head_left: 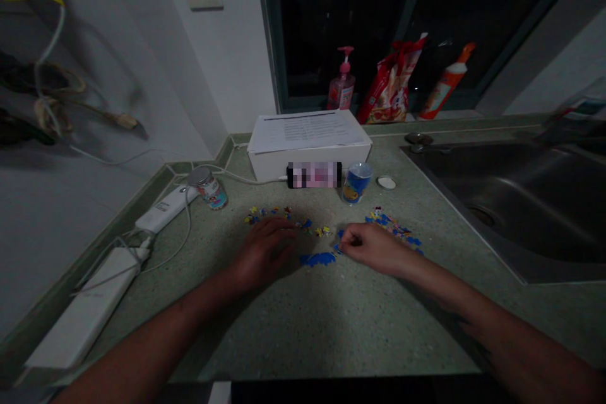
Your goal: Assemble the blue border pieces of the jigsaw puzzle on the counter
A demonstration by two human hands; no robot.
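Observation:
My left hand point(265, 249) rests low over the counter with its fingers apart and nothing held in them. My right hand point(372, 245) is closed in a pinch at a small blue jigsaw piece point(338, 247), partly hidden by the fingertips. Between the hands lies a strip of joined blue jigsaw pieces point(318, 259). Beyond my left hand is a loose row of colourful pieces point(265, 210), and a few yellow ones point(322, 231) lie in the middle. More blue and mixed pieces point(391, 225) are scattered behind my right hand, which hides some of them.
A blue can point(356, 183) stands beside its round lid point(386, 183). Behind them are a phone point(314, 175) and a white box point(307, 139). At left are a lidded jar point(208, 188) and white power strips point(89, 309) with cables. The sink point(511, 202) is at right.

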